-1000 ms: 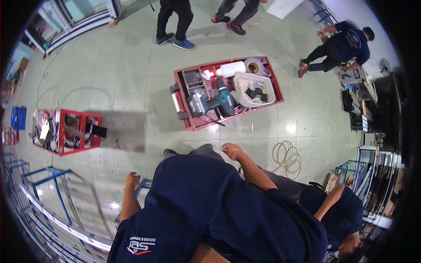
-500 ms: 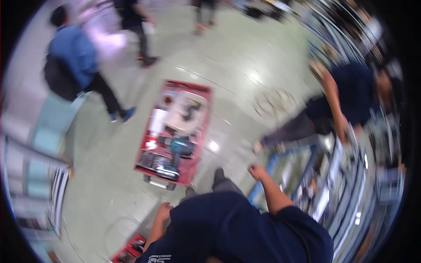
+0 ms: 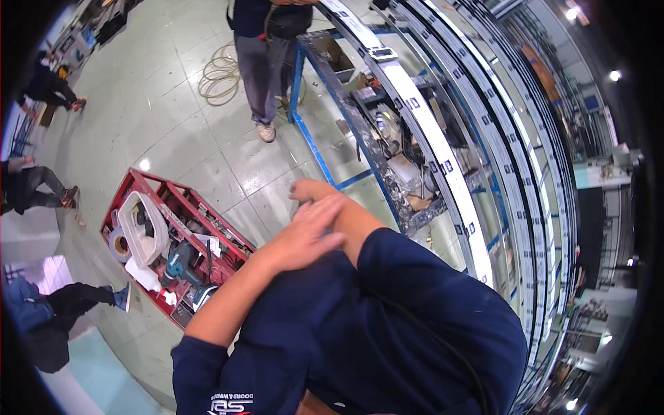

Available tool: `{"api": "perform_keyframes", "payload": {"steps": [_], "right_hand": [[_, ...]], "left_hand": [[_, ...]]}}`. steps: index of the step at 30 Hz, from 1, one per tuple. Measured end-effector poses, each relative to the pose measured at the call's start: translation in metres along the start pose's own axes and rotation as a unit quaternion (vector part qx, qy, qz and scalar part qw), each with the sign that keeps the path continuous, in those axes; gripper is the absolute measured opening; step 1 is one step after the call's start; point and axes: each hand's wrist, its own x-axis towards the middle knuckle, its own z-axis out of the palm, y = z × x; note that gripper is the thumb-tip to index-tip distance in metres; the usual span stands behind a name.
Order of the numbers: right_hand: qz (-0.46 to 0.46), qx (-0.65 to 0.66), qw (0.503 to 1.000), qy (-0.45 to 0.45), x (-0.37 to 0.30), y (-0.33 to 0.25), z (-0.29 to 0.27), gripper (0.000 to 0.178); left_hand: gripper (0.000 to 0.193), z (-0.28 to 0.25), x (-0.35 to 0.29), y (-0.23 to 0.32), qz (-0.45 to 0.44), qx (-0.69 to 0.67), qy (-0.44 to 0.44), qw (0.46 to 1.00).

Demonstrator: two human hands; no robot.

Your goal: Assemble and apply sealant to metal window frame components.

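Note:
In front of my body, my left hand (image 3: 309, 236) lies across my right forearm, fingers stretched out and holding nothing. My right hand (image 3: 306, 189) is just beyond it, by the near corner of a blue-legged workbench. Its fingers are mostly hidden, so I cannot tell if they are curled or what they hold. To the left of my hands stands a red tool cart (image 3: 119, 196). In it are a teal cordless drill (image 3: 181, 263), a white tub (image 3: 131, 225), a roll of tape (image 3: 119, 245) and a white bottle (image 3: 143, 275).
On the right, long white metal profiles (image 3: 404, 90) run above the blue-framed bench (image 3: 312, 149), which bears loose tools and scraps. A person in grey trousers (image 3: 259, 76) stands beyond it, next to a coiled hose (image 3: 220, 76). Other people are at the left edge.
My view has turned right, so the cart now sits further left and the profiles fill the right side. My hands, apart before, have come together, left over right forearm.

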Motion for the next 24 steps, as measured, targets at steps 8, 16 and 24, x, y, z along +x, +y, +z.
{"api": "perform_keyframes", "payload": {"steps": [8, 16, 24], "right_hand": [[-0.014, 0.173, 0.946, 0.273, -0.047, 0.075, -0.096, 0.049], [-0.096, 0.151, 0.795, 0.579, -0.186, 0.124, -0.196, 0.02], [0.114, 0.033, 0.647, 0.754, -0.141, 0.285, -0.35, 0.059]], "left_hand": [[0.082, -0.017, 0.103, 0.072, 0.243, -0.158, -0.153, 0.945], [0.061, -0.116, 0.161, -0.082, -0.221, -0.011, 0.081, 0.972], [0.068, -0.117, 0.105, -0.24, -0.421, 0.049, 0.132, 0.896]]}}
